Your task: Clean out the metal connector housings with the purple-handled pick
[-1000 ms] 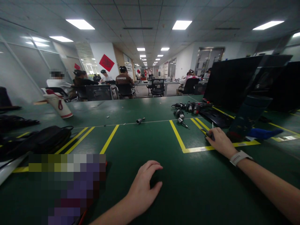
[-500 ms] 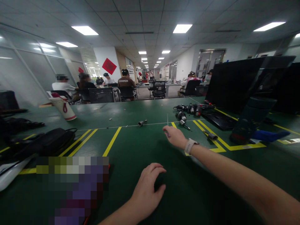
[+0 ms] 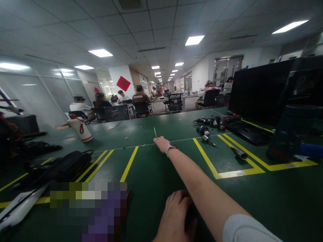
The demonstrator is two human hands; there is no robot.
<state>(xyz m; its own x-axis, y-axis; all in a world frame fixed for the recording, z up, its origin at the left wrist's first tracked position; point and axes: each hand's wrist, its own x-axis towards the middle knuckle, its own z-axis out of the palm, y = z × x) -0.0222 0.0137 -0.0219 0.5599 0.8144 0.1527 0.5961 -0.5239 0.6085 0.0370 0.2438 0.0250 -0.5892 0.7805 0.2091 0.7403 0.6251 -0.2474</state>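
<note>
The person's 2 hands are well apart. The right hand [image 3: 163, 144] reaches far forward over the green table [image 3: 161, 171], its fingers pinched together on a thin pale rod [image 3: 155, 132] that juts up from the fingertips; whatever lies lower in the grip is hidden. A pale wristwatch [image 3: 169, 150] circles that wrist.

The left hand [image 3: 173, 216] is near the close edge of the view, partly covered by the right forearm, its fingers loosely curled with a gap to the thumb and nothing visible in it.

To the right, a silver cylindrical socket [image 3: 240, 154] lies across a yellow tape strip [image 3: 257, 167]. Farther back are a silver socket bit with a slim shank [image 3: 206, 138] and a cluster of black, silver and red tools [image 3: 214, 121]. A dark bottle [image 3: 294, 134] stands at the right. On the left are a black bag [image 3: 65, 164] and a white tumbler [image 3: 80, 130] with a red loop.
</note>
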